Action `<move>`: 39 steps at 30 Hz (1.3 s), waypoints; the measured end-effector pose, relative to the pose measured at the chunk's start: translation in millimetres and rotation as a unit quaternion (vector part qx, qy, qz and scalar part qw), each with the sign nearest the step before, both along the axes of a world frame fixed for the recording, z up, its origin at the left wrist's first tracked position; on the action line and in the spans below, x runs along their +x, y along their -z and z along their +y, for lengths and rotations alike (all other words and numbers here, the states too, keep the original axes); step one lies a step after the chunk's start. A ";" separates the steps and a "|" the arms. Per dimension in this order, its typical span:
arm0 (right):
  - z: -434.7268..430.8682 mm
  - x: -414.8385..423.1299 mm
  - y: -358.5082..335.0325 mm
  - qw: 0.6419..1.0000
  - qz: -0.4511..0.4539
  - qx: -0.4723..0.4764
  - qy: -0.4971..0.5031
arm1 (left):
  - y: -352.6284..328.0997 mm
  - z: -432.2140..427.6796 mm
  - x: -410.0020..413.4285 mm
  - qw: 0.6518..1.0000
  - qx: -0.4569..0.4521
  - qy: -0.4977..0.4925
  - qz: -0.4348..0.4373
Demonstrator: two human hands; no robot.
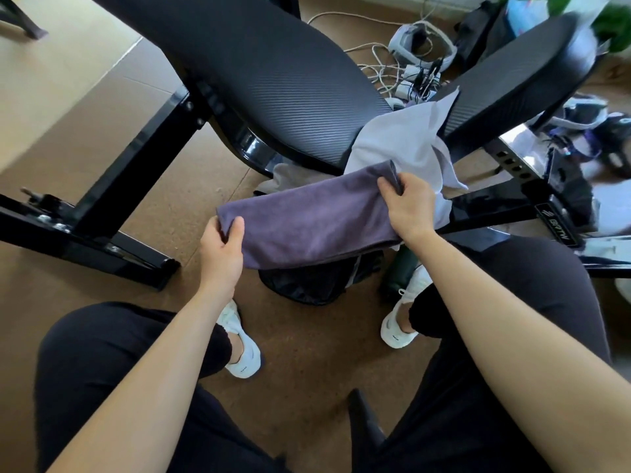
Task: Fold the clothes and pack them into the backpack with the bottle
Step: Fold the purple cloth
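The step in hand seems to be the folding of the purple cloth (307,223). To do it well, I think both hands should hold the two short ends at the same height and pull the cloth lightly tight so that the layers lie flat. Then one end can go onto the other with the edges matching. A loose corner could hang out and spoil the fold.

The left hand (222,250) pinches the left end between thumb and fingers. The right hand (408,206) grips the right end, its fingers curled round the edge. The cloth is in the air between them, above the black backpack (307,285), which lies on the floor between the feet. The cloth is soft and fleecy, grey-purple, and already doubled into a long band.

A dark green bottle (399,268) is just beside the backpack, partly hidden by the right forearm. A white garment (399,145) lies unfolded over the near end of the black bench (273,80).
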State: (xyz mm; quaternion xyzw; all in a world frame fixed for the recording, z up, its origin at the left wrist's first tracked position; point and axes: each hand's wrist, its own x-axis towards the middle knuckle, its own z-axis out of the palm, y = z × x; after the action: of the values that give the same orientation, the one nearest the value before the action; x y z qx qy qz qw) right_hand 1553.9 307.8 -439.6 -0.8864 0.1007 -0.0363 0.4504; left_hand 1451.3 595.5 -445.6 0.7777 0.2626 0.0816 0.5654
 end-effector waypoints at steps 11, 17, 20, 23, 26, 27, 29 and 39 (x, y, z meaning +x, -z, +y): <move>9.8 -11.5 6.8 0.996 0.033 -0.054 -0.059 | 10.0 12.1 0.4 0.978 0.193 0.044 0.061; 42.7 -29.9 -0.6 0.989 0.051 0.033 -0.131 | 4.5 -11.7 -0.5 0.992 -0.021 0.108 0.064; 58.4 -41.7 -0.7 0.978 0.072 0.079 -0.180 | -1.7 -26.5 -4.4 0.983 -0.060 0.167 0.049; 67.5 -52.1 4.4 0.961 0.092 0.105 -0.240 | -4.5 -36.5 -8.7 0.972 -0.090 0.213 0.040; 73.0 -60.1 4.4 0.942 0.120 0.132 -0.283 | -6.2 -40.9 -11.7 0.963 -0.112 0.241 0.049; 73.5 -61.5 2.3 0.939 0.129 0.141 -0.287 | -6.5 -40.8 -12.1 0.960 -0.110 0.253 0.048; 73.1 -61.8 -0.8 0.934 0.145 0.160 -0.286 | -5.8 -39.5 -12.3 0.954 -0.099 0.280 0.046; 70.0 -56.7 -2.8 0.942 0.169 0.177 -0.229 | -15.8 -38.0 -12.7 0.919 -0.222 0.319 0.063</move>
State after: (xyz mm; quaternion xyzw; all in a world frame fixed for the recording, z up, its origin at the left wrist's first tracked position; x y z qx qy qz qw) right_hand 1497.2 377.8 -436.8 -0.7846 -0.0259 0.2369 0.5724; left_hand 1438.5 557.5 -429.8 0.6783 0.0467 -0.2123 0.7019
